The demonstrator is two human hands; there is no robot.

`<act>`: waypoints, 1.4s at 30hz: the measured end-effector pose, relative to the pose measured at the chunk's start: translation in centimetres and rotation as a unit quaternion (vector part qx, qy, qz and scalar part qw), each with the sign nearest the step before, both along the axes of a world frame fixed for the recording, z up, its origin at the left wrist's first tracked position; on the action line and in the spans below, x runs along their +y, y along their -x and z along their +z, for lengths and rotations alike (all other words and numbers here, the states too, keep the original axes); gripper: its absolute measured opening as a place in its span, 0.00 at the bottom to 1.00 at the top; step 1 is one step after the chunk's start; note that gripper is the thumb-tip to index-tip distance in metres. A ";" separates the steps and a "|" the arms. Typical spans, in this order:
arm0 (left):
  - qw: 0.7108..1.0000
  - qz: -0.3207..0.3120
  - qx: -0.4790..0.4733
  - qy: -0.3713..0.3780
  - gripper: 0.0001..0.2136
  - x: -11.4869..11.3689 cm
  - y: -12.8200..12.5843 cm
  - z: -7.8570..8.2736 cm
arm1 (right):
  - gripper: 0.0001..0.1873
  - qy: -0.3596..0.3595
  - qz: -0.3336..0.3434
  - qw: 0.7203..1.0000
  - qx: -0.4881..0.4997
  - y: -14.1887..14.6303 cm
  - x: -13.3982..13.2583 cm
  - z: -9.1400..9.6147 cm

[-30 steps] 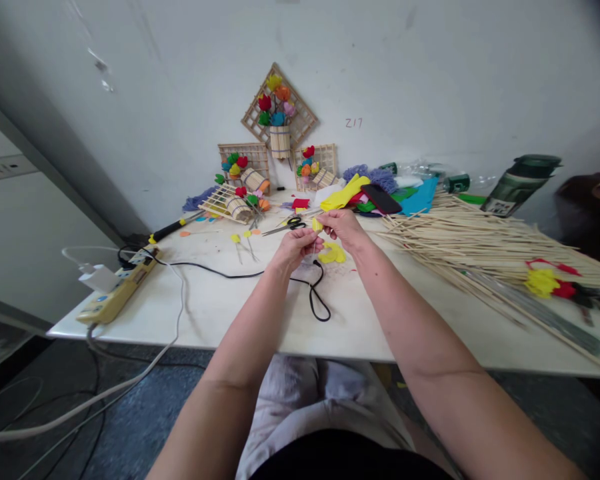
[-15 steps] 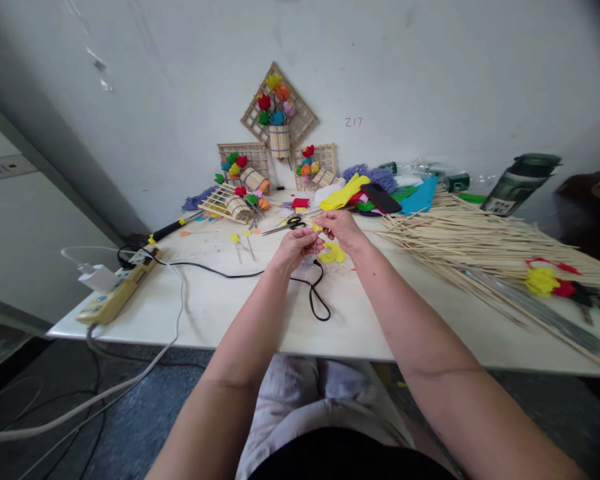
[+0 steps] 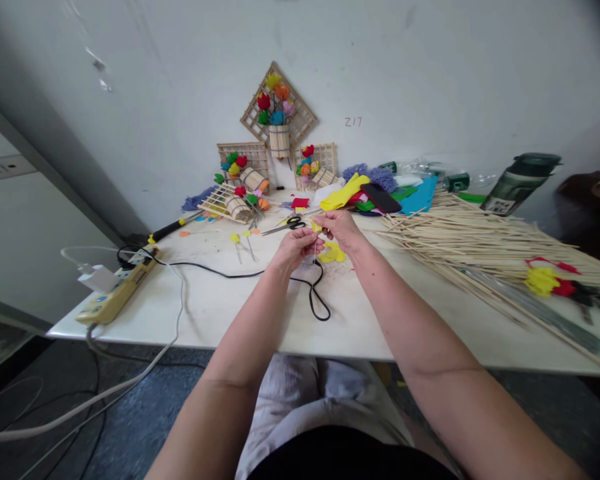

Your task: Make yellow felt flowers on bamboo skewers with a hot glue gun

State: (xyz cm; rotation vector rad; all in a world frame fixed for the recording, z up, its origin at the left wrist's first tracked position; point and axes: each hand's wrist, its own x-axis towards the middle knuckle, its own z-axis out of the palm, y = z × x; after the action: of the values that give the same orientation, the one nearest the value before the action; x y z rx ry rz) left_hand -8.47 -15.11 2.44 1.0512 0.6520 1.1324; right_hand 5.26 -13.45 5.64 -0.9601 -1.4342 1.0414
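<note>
Above the middle of the table, my left hand [image 3: 296, 248] and my right hand [image 3: 341, 229] meet with closed fingertips. Between them is a small yellow felt-like piece [image 3: 317, 227], its upper edge pinched by my right fingers. A thin pale wire [image 3: 315, 249] hangs down from my left fingers, which grip the piece's lower end. Yellow scraps [image 3: 333, 252] lie on the table just below my right hand. Black-handled scissors [image 3: 293, 224] rest behind my left hand, blades pointing left. Yellow petals on wires [image 3: 235, 238] lie to the left.
Lattice panels with colourful flowers [image 3: 280, 110] stand against the wall. A black cable [image 3: 220, 272] loops in front of my hands to a power strip [image 3: 111, 297]. Bamboo sticks [image 3: 470, 230], a phone [image 3: 381, 198] and a dark bottle [image 3: 523, 183] occupy the right side.
Hardly anything differs. Both hands stay in place, with only a slight shift of the fingers around the yellow piece.
</note>
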 end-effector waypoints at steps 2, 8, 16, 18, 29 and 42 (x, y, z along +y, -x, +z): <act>1.000 0.001 0.003 0.001 0.08 -0.1 0.0 0.0 | 0.21 0.002 -0.001 1.000 0.000 0.0 -0.1 0.1; 1.000 0.022 -0.012 -0.004 0.08 0.0 0.3 0.3 | 0.19 0.032 -0.019 0.999 0.035 0.0 -0.4 0.5; 0.991 0.117 -0.063 -0.013 0.08 0.9 2.0 0.9 | 0.07 -0.025 -0.060 0.966 -0.249 0.4 0.4 -0.9; 0.983 0.156 -0.094 -0.018 0.08 1.2 2.8 1.1 | 0.09 -0.040 -0.049 0.943 -0.326 1.0 0.2 -1.2; 0.944 0.280 -0.176 -0.017 0.05 1.5 5.3 1.9 | 0.26 -0.069 0.003 0.774 -0.629 4.6 -2.3 -2.4; 0.913 0.342 -0.222 -0.011 0.09 2.2 6.6 1.5 | 0.15 -0.053 -0.152 0.803 -0.574 1.5 -0.4 -2.0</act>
State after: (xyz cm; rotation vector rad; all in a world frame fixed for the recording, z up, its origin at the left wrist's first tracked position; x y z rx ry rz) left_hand -15.05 -12.88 3.98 0.5384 0.6519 1.9223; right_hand 3.79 -13.86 3.67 -1.8100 -2.1330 0.0204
